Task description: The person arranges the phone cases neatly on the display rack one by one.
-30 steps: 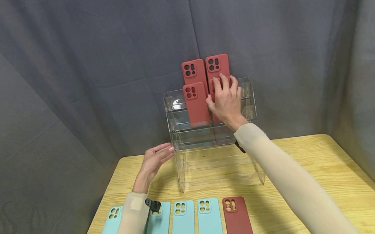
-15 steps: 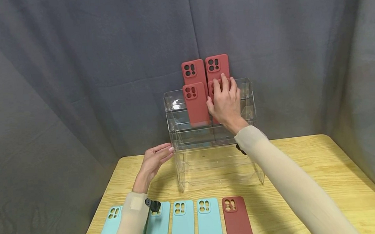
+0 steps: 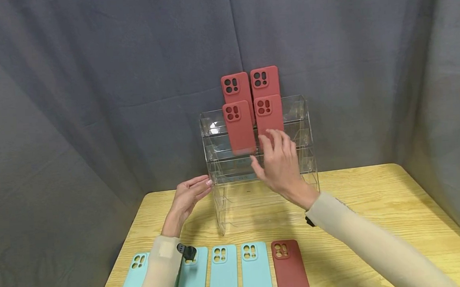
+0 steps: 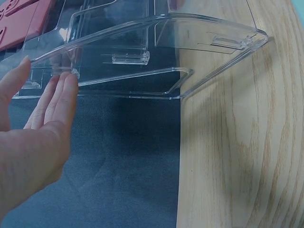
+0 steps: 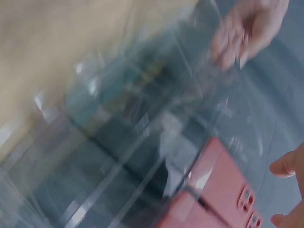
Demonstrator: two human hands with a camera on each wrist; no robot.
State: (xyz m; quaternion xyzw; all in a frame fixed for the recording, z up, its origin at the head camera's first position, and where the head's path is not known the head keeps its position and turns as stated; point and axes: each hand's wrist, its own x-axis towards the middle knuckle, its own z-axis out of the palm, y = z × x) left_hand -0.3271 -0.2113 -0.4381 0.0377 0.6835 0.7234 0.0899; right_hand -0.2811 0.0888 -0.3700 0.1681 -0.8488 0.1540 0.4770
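A clear acrylic tiered stand [image 3: 231, 165] holds several red phone cases upright in its upper tiers. The front right phone case [image 3: 268, 111] leans in the second tier, beside the front left phone case [image 3: 239, 128]. My right hand [image 3: 279, 162] is in front of the stand, just below that front right case, fingers loosely bent and holding nothing. Straight fingers of my left hand [image 3: 187, 197] touch the stand's left side, as the left wrist view also shows. The right wrist view is blurred, with red phone cases [image 5: 216, 185] at its bottom.
On the wooden table [image 3: 357, 197], a row of light blue phone cases [image 3: 224, 274] lies in front of the stand, partly under my left sleeve. A red phone case [image 3: 291, 268] lies at the row's right end. A grey curtain [image 3: 133, 79] hangs behind.
My right hand has let go of the front right red phone case and moved down toward me, uncovering its camera cutout. My left hand stays at the stand's side.
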